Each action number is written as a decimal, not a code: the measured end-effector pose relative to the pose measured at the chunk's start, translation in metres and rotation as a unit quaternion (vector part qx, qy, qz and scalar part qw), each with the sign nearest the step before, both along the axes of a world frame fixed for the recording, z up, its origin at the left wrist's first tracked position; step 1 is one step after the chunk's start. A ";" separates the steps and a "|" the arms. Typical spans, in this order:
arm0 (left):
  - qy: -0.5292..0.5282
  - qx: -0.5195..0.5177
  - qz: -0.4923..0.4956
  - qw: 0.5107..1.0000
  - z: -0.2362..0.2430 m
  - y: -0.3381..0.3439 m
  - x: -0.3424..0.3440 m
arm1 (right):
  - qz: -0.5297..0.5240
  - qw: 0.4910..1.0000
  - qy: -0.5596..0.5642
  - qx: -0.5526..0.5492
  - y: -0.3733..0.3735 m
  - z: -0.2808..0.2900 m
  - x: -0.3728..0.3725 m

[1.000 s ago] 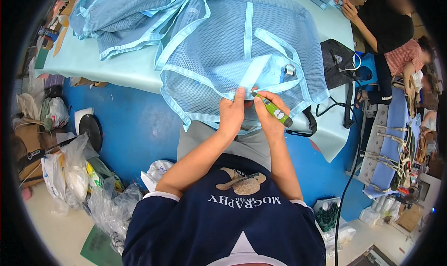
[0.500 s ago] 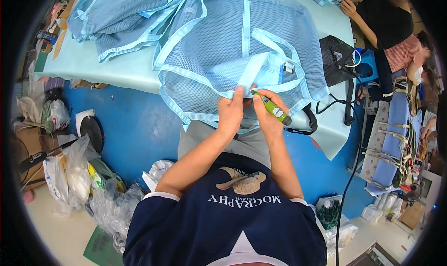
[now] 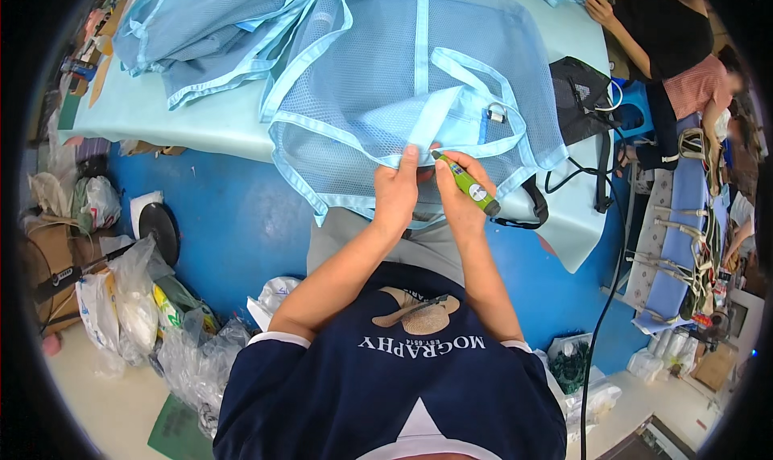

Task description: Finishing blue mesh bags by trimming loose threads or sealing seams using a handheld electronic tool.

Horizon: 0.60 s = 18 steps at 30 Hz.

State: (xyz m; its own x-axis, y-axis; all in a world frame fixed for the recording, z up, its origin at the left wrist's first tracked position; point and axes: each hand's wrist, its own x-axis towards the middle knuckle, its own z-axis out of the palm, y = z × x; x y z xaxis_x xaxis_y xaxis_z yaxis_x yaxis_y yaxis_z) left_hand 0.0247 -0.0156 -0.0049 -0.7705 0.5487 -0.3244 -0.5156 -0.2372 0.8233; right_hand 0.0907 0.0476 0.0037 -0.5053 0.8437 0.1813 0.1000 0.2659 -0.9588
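Note:
A light blue mesh bag (image 3: 471, 33) with pale blue fabric trim and a looped strap lies over the table edge, its near end toward my lap. My left hand (image 3: 395, 190) is closed on the bag's trimmed near edge, thumb on top. Close beside it, my right hand (image 3: 460, 198) is closed round a stubby green tool (image 3: 469, 184) with dark ends, whose exact kind I cannot make out. The tool's narrow tip points at the trim by my left thumb. A small metal buckle (image 3: 497, 115) sits on the bag's strap. The fingers under the fabric are partly hidden.
More blue mesh pieces (image 3: 217, 45) are heaped at the table's far left. A black bag (image 3: 576, 97) with straps and a dark cable lies at the right. Another person (image 3: 664, 29) works at the far right. Plastic bags (image 3: 133, 307) crowd the floor at left.
Both hands stay nearly in place at the bag's edge. The green tool has shifted very slightly left; otherwise the view has only moved a little.

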 end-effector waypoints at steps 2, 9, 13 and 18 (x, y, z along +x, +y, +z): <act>0.010 0.003 0.000 1.000 -0.001 -0.001 0.000 | 0.017 1.000 0.002 0.010 0.000 0.000 0.002; 0.003 0.006 0.002 1.000 -0.001 0.000 -0.001 | 0.004 0.999 -0.005 -0.034 0.001 -0.001 0.004; -0.002 -0.006 0.005 1.000 0.000 0.000 0.000 | 0.042 0.996 -0.035 -0.064 0.005 0.007 0.013; 0.001 -0.003 0.005 1.000 0.001 0.000 -0.001 | 0.068 0.997 -0.012 -0.014 0.005 -0.001 0.013</act>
State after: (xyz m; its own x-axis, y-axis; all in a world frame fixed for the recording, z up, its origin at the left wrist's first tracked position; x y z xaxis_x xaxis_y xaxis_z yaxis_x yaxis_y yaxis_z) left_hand 0.0239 -0.0153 -0.0040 -0.7771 0.5385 -0.3257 -0.5107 -0.2372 0.8264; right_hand 0.1039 0.0525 0.0031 -0.6198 0.7710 0.1459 0.0876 0.2527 -0.9636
